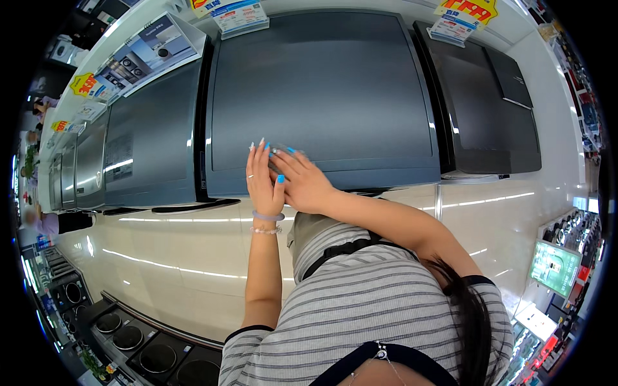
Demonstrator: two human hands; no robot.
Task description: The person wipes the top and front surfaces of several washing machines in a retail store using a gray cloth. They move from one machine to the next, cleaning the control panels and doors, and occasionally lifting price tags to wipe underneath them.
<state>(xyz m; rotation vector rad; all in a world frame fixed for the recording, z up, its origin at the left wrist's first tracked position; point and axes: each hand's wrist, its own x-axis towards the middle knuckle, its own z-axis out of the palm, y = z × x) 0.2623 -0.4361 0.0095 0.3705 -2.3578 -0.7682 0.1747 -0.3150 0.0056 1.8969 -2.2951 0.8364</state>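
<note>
My left hand [265, 178] and my right hand [306, 181] meet above the front part of a dark grey appliance top [318, 96], likely a washing machine or dryer. The right fingers reach across toward the left index finger. A small blurred greyish thing [286, 146] shows around the fingertips; I cannot tell what it is or which hand holds it. The left fingers are stretched out, a ring on one and the thumb raised. A lilac bangle [268, 216] and a beaded bracelet [265, 231] circle my left wrist. Palms are hidden.
Similar appliances stand close at left [149, 130] and right [483, 106], with a dark folder-like panel [509, 75] on the right one. Price signs [239, 17] and a display board [149, 53] line the back ledge. Behind me are appliances with round doors [128, 337]. People [46, 219] are far left.
</note>
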